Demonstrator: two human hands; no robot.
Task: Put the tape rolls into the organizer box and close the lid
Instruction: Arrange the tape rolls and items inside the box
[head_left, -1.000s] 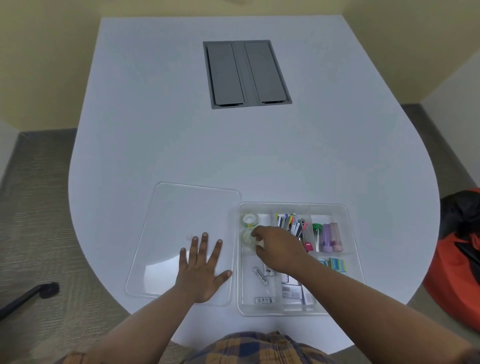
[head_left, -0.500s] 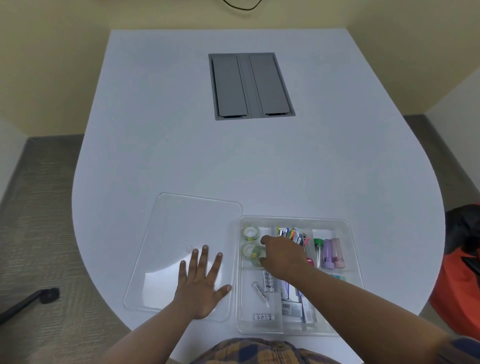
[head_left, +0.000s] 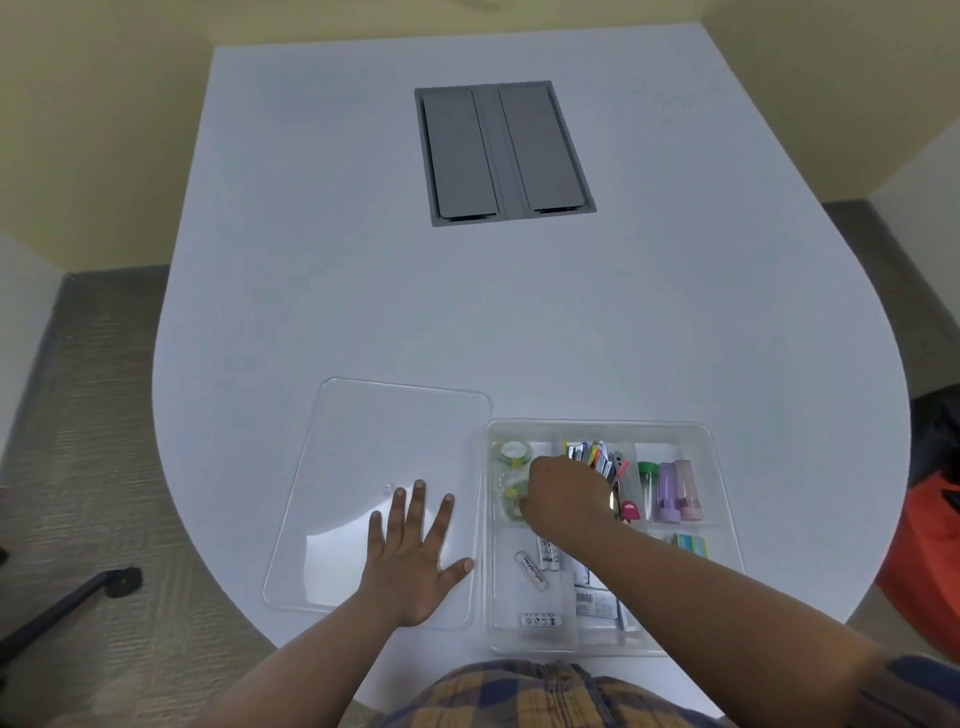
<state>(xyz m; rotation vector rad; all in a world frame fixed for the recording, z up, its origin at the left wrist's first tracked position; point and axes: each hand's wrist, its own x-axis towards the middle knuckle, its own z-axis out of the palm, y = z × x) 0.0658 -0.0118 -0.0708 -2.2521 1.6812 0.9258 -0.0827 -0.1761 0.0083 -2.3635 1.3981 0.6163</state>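
- Left hand (head_left: 410, 561) flat, fingers spread, palm down on clear lid (head_left: 363, 467) lying left of box (head_left: 722, 499)
- Right hand (head_left: 566, 499) inside box, over far-left compartment — grip on anything cannot be told
- Tape rolls (head_left: 513, 453) in that compartment, nearest ones partly hidden by hand
- Box uncovered on white table (head_left: 363, 286)

Both my forearms are bare from the wrists up toward the elbows, with no watch, bracelet or ring that I can make out. My left hand (head_left: 413, 566) is uncovered, no glove, nails short. My right hand (head_left: 569, 499) is uncovered too. Far up my right arm, at the lower right corner, the edge of a dark navy short sleeve (head_left: 914, 686) shows with faint orange lines. Over my lap is plaid woven fabric in mustard yellow and navy blue checks (head_left: 524, 696), slightly blurred along the bottom edge.
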